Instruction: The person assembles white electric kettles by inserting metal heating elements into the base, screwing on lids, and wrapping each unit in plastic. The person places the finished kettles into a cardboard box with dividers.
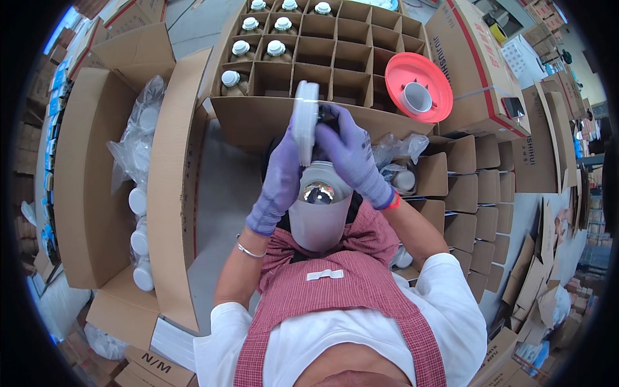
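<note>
A frosted, translucent jar (318, 222) stands in my lap, its open mouth upward, with a shiny metallic surface showing in its upper part. Above the mouth, my left hand (281, 174) in a purple glove is closed on a flat, translucent white piece (306, 122) seen nearly edge-on. My right hand (351, 155), also gloved, has bent fingers close against the piece's right side; a small dark bit shows there, but what the fingertips hold is hidden. Just ahead is a divided carton (258, 106) with several white-capped bottles (276, 50) in its left cells.
A red disc-shaped funnel (435, 74) with a white cup rests on the divided carton's right corner. At left, an open carton (97, 180) contains bagged white-lidded containers (138, 240). Cardboard dividers (480, 213) stand at right, below a closed box (474, 64) with a phone (513, 107) on it.
</note>
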A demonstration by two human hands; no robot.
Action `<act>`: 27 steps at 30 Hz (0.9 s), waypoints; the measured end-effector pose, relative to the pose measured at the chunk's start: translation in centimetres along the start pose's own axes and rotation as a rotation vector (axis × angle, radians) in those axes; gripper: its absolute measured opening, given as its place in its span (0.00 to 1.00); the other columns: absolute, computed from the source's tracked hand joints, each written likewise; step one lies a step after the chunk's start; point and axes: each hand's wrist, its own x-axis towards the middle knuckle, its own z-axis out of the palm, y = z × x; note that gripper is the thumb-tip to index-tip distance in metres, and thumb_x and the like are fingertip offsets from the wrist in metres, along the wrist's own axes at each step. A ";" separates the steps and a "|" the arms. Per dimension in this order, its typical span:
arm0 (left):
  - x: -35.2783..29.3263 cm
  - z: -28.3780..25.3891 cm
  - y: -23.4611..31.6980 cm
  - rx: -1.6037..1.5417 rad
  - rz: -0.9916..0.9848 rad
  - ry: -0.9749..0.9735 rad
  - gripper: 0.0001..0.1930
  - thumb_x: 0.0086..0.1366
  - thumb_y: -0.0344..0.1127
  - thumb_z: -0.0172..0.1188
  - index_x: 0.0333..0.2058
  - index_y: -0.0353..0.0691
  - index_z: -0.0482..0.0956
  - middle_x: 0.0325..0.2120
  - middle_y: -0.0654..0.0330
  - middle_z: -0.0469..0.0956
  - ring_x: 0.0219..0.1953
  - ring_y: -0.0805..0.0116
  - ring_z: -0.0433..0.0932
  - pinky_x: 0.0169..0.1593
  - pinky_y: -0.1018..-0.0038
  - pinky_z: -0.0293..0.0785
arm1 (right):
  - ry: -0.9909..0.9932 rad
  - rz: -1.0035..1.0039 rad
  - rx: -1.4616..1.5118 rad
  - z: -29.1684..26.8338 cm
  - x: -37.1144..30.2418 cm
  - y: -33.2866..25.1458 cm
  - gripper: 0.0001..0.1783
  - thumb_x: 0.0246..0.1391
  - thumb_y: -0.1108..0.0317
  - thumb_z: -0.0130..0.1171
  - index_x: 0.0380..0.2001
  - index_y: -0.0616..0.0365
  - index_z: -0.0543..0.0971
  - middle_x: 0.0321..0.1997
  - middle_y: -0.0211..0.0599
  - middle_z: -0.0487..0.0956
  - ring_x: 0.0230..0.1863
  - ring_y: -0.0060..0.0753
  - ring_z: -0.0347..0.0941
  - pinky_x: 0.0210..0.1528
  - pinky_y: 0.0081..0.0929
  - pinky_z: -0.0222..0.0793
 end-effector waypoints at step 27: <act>-4.1 -3.6 -0.8 1.246 -0.031 -0.557 0.35 0.58 0.55 0.63 0.57 0.35 0.71 0.57 0.43 0.68 0.61 0.45 0.66 0.64 0.55 0.62 | -0.583 -0.458 -0.199 0.9 -3.0 8.2 0.20 0.65 0.62 0.49 0.56 0.58 0.73 0.60 0.49 0.73 0.60 0.51 0.70 0.63 0.41 0.65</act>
